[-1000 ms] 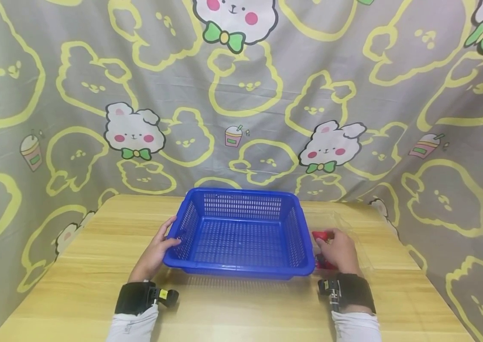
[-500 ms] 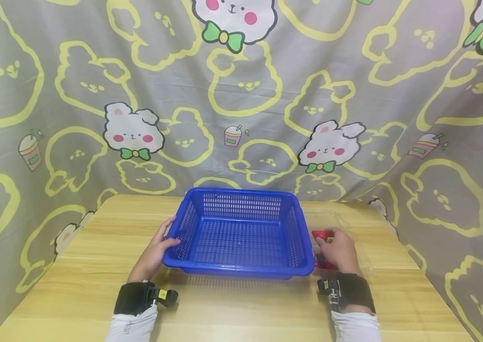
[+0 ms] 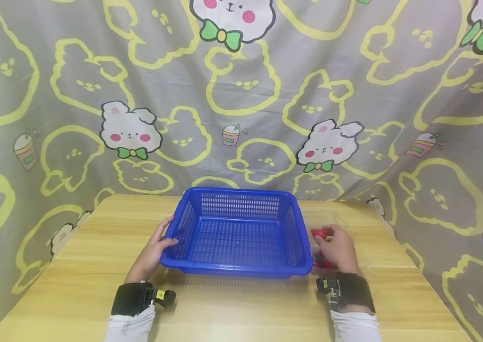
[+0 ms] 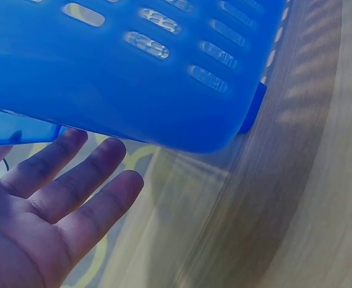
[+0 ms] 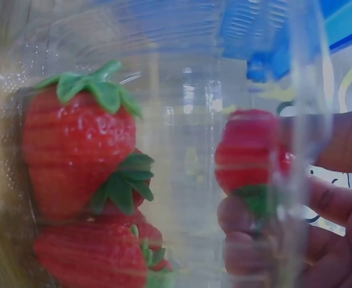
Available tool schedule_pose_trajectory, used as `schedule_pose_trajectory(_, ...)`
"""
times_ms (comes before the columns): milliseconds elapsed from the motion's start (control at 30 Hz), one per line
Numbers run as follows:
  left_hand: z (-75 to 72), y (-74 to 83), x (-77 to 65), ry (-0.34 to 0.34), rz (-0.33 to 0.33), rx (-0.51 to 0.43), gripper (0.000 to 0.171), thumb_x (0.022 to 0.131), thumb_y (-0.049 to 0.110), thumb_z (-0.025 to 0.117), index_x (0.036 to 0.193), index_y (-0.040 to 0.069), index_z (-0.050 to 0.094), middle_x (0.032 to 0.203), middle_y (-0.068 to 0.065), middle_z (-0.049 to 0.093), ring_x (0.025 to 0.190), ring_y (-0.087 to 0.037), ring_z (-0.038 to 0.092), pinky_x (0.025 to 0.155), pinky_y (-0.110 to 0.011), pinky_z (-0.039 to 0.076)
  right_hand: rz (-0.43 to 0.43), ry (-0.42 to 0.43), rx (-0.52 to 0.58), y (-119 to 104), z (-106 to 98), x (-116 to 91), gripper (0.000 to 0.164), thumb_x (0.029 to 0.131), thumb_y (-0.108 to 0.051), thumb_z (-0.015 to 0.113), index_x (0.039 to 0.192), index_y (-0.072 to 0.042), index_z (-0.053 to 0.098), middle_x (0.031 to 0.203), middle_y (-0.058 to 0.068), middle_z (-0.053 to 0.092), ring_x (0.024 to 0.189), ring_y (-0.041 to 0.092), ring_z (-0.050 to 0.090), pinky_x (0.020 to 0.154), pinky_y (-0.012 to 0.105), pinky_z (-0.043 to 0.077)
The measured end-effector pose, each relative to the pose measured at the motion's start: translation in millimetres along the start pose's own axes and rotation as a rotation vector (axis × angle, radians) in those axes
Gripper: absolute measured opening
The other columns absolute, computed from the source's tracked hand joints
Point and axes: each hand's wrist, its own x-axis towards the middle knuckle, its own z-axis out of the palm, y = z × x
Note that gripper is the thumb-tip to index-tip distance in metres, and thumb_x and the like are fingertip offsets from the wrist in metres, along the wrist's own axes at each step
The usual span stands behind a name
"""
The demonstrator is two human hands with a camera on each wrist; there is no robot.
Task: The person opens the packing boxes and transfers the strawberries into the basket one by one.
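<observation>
My left hand (image 3: 150,251) is at the left side of a blue plastic basket (image 3: 241,268), thumb over the rim and fingers along the outside. In the left wrist view its fingers (image 4: 104,213) stretch beside the basket's perforated wall. On the right, my right hand (image 3: 339,249) pinches a red strawberry (image 5: 243,157) between thumb and fingers, its green leaves pointing down toward them. This strawberry shows behind the wall of a clear plastic box (image 5: 188,90). Several more strawberries, among them a large one (image 5: 77,153) with leaves on top, lie inside the box.
The basket's perforated floor (image 3: 237,240) carries no items. Under everything is a light wooden table (image 3: 241,313), its far edge against a grey patterned curtain (image 3: 258,123). The clear box stands close to the basket's right side.
The whole head view has shifted slightly to the left. Both hands, the basket and the pinched strawberry keep nearly the same places relative to each other.
</observation>
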Motion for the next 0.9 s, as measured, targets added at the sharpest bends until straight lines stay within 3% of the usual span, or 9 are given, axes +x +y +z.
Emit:
schedule_pose_trajectory(233, -0.3, 3.2, 1.9, -0.010, 0.020, 0.020, 0.071, 0.096, 0.008, 0.046, 0.156, 0.023, 0.011, 0.140, -0.034, 0.033, 0.106, -0.039, 0.057, 0.082, -0.042, 0.054, -0.002, 0.026, 0.000, -3, -4, 0, 0.045, 0.093, -0.019, 0.063, 0.131, 0.002, 0.050, 0.125, 0.027, 0.055, 0.096, 0.035, 0.061, 0.076, 0.047, 0.051)
schedule_pose_trajectory(467, -1.4, 3.4, 0.6, 0.001, 0.009, 0.010, 0.072, 0.096, 0.006, 0.045, 0.156, 0.022, 0.011, 0.138, -0.034, 0.034, 0.102, -0.037, 0.059, 0.080, -0.041, 0.055, 0.007, 0.016, 0.034, -7, -5, -3, 0.046, 0.092, -0.018, 0.063, 0.132, 0.002, 0.050, 0.125, 0.028, 0.055, 0.092, 0.033, 0.064, 0.076, 0.046, 0.052)
schedule_pose_trajectory(900, -1.2, -1.8, -0.2, 0.000, 0.010, -0.017, 0.072, 0.095, 0.005, 0.045, 0.156, 0.021, 0.012, 0.137, -0.034, 0.036, 0.099, -0.036, 0.061, 0.078, -0.040, 0.055, 0.006, 0.012, 0.031, -10, -7, -7, 0.047, 0.093, -0.020, 0.062, 0.133, 0.002, 0.049, 0.127, 0.028, 0.054, 0.098, 0.037, 0.062, 0.081, 0.050, 0.051)
